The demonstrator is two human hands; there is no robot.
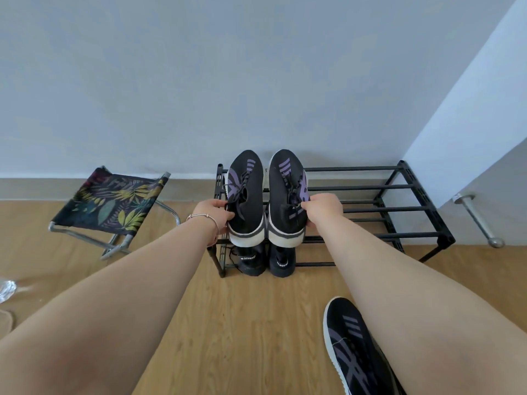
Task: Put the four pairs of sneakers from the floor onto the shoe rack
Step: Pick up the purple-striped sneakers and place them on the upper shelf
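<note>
Against the grey wall [199, 81], on wood floor [242, 323], a black shoe rack [399, 195].

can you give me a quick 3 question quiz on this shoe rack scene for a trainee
1. True or false: each hand holds one black and purple sneaker over the top shelf of the shoe rack.
2. Where is the all-black pair of sneakers?
A. on the folding stool
B. on the bottom shelf, at the left end
C. on the floor by the wall
3. Fill in: another sneaker still lies on the ____ at the lower right.

Key
1. True: the left hand holds the left sneaker, and the right hand holds the right sneaker.
2. B: the black pair.
3. floor: the sneaker lies there.
</note>
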